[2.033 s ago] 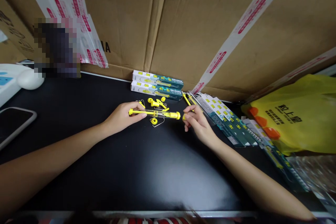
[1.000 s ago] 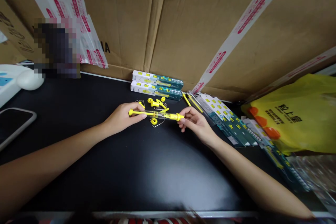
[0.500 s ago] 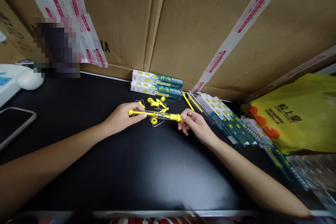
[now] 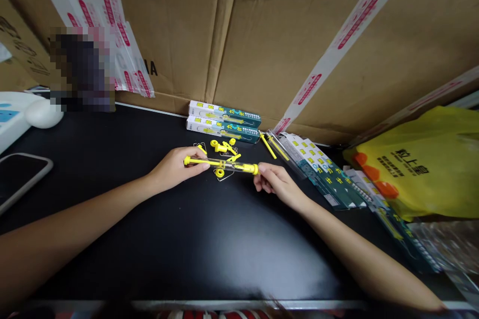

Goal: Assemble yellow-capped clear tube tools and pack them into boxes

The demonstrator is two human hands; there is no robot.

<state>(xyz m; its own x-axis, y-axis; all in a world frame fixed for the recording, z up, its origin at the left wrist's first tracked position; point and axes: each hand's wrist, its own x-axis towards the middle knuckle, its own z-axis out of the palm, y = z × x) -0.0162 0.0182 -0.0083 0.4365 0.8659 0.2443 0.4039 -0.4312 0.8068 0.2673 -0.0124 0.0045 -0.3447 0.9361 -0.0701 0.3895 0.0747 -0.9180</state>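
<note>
A clear-tubed spring scale with yellow ends lies level between my two hands, just above the black table. My left hand is closed round its left part, thumb in front. At the other end, my right hand pinches the yellow cap, the lower fingers curled in. Small yellow parts and bent wire hooks lie right behind the tube. A yellow ring and a wire piece show just below it.
Two printed boxes lie against the cardboard wall. Yellow rods, clear tubes and flattened boxes spread to the right, beside a yellow bag. On the left are a phone and a white rounded object.
My right thumb and fingers have shifted slightly at the yellow cap and curled in more. The left hand keeps the same hold, and the tube stays nearly in place.
</note>
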